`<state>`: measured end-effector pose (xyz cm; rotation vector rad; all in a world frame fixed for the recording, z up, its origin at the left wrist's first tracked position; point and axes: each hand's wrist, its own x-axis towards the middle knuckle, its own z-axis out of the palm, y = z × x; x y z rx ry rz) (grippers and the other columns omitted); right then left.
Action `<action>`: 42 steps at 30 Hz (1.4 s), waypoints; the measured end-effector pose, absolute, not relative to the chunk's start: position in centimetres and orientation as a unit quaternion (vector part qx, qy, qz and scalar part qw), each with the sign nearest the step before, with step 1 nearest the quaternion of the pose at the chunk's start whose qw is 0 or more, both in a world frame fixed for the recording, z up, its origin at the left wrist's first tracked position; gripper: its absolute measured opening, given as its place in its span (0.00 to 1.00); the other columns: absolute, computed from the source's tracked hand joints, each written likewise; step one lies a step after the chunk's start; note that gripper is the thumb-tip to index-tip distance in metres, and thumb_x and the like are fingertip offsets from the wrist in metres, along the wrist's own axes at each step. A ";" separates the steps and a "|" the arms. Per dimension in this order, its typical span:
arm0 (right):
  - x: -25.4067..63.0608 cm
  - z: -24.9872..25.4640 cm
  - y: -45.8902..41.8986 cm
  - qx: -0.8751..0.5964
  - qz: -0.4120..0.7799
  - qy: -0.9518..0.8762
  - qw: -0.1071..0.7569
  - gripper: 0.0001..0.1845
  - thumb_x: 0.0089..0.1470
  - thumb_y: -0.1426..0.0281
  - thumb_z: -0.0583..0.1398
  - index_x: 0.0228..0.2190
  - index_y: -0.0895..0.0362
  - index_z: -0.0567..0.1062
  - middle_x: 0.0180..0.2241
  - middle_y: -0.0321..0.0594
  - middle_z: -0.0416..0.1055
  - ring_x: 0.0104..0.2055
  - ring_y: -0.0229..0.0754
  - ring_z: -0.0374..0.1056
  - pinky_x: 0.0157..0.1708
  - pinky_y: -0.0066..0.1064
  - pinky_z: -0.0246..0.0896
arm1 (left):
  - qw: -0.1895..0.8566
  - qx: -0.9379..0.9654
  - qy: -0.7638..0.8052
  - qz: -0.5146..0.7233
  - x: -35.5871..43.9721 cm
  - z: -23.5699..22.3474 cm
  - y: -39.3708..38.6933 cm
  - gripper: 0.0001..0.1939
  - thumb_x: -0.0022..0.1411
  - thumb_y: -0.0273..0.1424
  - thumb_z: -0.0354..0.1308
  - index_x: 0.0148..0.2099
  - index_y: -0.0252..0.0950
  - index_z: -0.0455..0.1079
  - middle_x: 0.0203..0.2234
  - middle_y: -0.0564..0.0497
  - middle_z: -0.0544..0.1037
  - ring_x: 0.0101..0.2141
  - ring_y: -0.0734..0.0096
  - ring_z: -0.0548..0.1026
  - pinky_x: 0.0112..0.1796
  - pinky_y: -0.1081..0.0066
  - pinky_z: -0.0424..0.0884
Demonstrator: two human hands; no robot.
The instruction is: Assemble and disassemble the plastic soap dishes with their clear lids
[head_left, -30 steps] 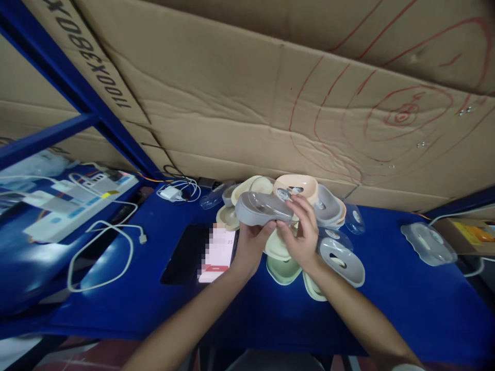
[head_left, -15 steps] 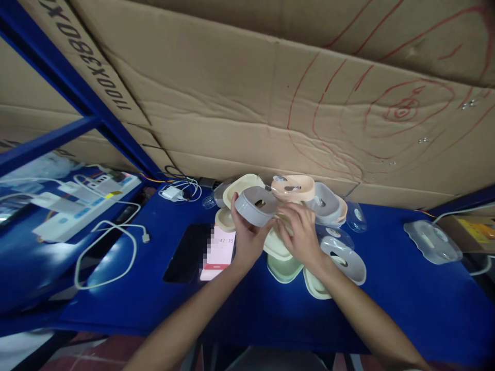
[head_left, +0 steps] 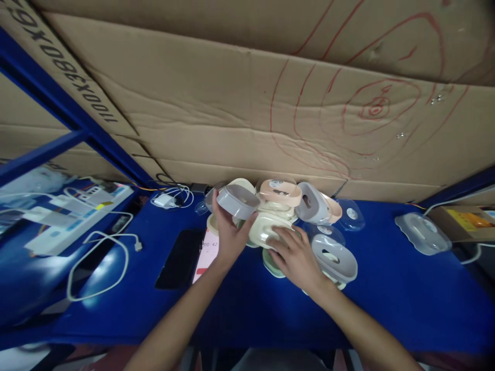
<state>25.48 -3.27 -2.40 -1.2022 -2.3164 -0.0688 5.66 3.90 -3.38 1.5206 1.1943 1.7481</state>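
Observation:
My left hand [head_left: 228, 232] grips a grey plastic dish [head_left: 236, 201] and holds it tilted above the blue table [head_left: 386, 288]. My right hand [head_left: 296, 255] lies with its fingers spread on a cream dish [head_left: 270, 229] in a pile of pastel dishes. A peach dish [head_left: 279, 191] sits at the top of the pile, and a grey dish with a clear lid [head_left: 333, 256] lies just right of my right hand.
A phone with a lit screen [head_left: 207, 250] and a black phone [head_left: 180, 257] lie left of the pile. White cables [head_left: 100, 255], chargers [head_left: 165, 198] and a power strip [head_left: 73, 216] are farther left. A clear lid [head_left: 422, 234] rests at right. Cardboard [head_left: 270, 103] walls the back.
My left hand carried the grey dish left and off the pile. My right hand let go of it and came down onto the cream dish. The view shifted a little.

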 end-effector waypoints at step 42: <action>52.7 -0.2 -2.5 -0.755 -0.216 -0.534 0.312 0.32 0.64 0.47 0.61 0.56 0.58 0.79 0.62 0.65 0.71 0.64 0.66 0.67 0.59 0.59 0.58 | 0.034 0.740 0.542 0.398 3.1 -3.0 4.4 0.32 0.71 0.36 0.61 0.73 0.41 0.61 0.72 0.34 0.61 0.69 0.38 0.63 0.67 0.38 0.56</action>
